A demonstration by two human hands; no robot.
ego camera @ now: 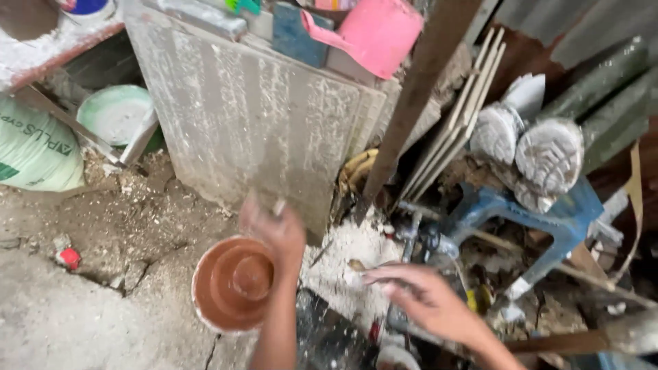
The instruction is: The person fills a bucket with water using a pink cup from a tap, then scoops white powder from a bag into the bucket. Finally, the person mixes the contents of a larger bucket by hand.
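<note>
Both blurred hands, left (274, 229) and right (418, 294), fingers spread, hover by a dusty terracotta-brown bowl (233, 282).

Brown bowl (233, 282) — upright, on dusty floor

One package shows plainly — a pale green sack (33, 151) with darker green printed lettering and a dark green patch low on its side. It lies bulging on the floor (62, 322) at the left edge of the view, under the edge of a dusty ledge (48, 48) and just beside a round, pale green bucket lid (115, 113). Its surface is smooth and rounded, and dust and rubble gather against its lower side.

Near it, well apart on the cracked floor, lies a small red crumpled wrapper or scrap (68, 258) — too blurred to tell its kind. No signs or screens appear.
</note>
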